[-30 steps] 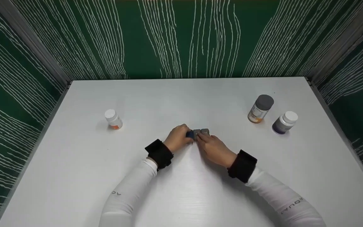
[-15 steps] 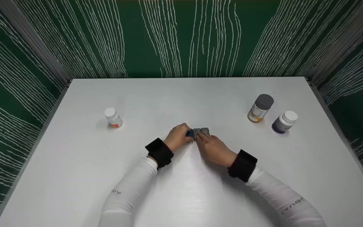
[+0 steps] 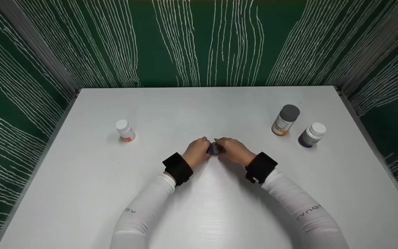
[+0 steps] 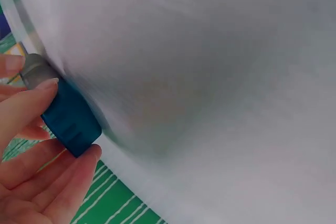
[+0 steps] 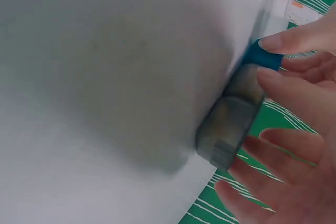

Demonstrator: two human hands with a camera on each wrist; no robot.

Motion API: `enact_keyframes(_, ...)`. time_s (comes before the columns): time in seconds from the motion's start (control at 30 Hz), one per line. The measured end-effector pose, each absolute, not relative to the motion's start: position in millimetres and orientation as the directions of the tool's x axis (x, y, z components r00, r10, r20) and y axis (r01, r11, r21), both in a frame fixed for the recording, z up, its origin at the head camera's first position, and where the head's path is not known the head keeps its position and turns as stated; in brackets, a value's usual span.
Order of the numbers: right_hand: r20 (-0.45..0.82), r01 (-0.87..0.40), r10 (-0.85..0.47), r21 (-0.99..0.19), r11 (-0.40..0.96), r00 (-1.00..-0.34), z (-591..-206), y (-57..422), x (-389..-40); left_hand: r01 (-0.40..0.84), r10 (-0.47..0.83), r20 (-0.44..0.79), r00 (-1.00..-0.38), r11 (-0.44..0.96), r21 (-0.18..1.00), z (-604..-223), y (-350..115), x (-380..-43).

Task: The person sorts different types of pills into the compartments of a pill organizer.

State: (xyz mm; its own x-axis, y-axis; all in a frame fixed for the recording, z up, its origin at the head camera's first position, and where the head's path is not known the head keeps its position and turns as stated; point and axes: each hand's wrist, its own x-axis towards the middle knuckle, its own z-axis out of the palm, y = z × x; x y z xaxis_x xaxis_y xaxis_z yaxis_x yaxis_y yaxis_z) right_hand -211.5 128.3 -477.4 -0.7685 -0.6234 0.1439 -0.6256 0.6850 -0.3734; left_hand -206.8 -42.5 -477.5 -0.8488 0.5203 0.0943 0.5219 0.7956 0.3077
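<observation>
A small pill box [image 3: 215, 148] with a blue end and grey see-through compartments lies between both hands at the middle of the white table. My left hand [image 3: 197, 151] grips its blue part [image 4: 71, 119], thumb on one side and fingers curled around the end, in the left wrist view. From the right, my right hand [image 3: 234, 150] holds the grey compartments [image 5: 226, 124], its thumb pressed near the border with the blue part. In the head view the fingers hide most of the box.
A white bottle with an orange label [image 3: 125, 130] stands on the left. At the right are a grey-capped bottle [image 3: 285, 119] and a white-capped bottle with a dark label [image 3: 312, 135]. Green panels with white lines [image 3: 157, 41] enclose the table [image 3: 199, 214].
My right hand has shifted from lying across the grey compartments to gripping around their right side, so less of them shows. The left hand stays on the blue part.
</observation>
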Motion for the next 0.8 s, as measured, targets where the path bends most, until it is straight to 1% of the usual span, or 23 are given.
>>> enact_keyframes(0.1,0.172,-0.64,-0.622,-0.332,0.693,-0.764,-480,124,-215,0.551,0.547,0.103,-0.831,0.784,0.286,-477,-41,-207)
enact_keyframes(0.2,0.188,-0.634,-0.609,-0.322,0.703,-0.77,-480,121,-218,0.555,0.558,0.084,-0.825,0.776,0.299,-475,-42,-209)
enact_keyframes(0.27,0.192,-0.632,-0.605,-0.325,0.704,-0.773,-479,120,-220,0.549,0.564,0.06,-0.824,0.768,0.33,-473,-44,-211)
enact_keyframes(0.33,0.185,-0.623,-0.599,-0.334,0.707,-0.779,-479,118,-221,0.543,0.574,0.034,-0.818,0.75,0.377,-470,-46,-214)
enact_keyframes(0.4,0.17,-0.611,-0.593,-0.345,0.712,-0.787,-478,117,-221,0.525,0.587,0.001,-0.809,0.723,0.449,-468,-50,-219)
enact_keyframes(0.5,0.137,-0.587,-0.582,-0.363,0.724,-0.802,-478,116,-221,0.458,0.59,-0.055,-0.805,0.679,0.574,-464,-56,-228)
enact_keyframes(0.57,0.116,-0.574,-0.578,-0.378,0.726,-0.808,-477,115,-220,0.4,0.566,-0.063,-0.822,0.653,0.642,-462,-60,-234)
enact_keyframes(0.67,0.087,-0.56,-0.575,-0.385,0.734,-0.814,-477,115,-219,0.359,0.503,-0.005,-0.864,0.623,0.695,-460,-64,-241)
enact_keyframes(0.8,0.081,-0.559,-0.574,-0.375,0.74,-0.815,-477,116,-219,0.367,0.4,0.119,-0.909,0.631,0.684,-462,-62,-247)
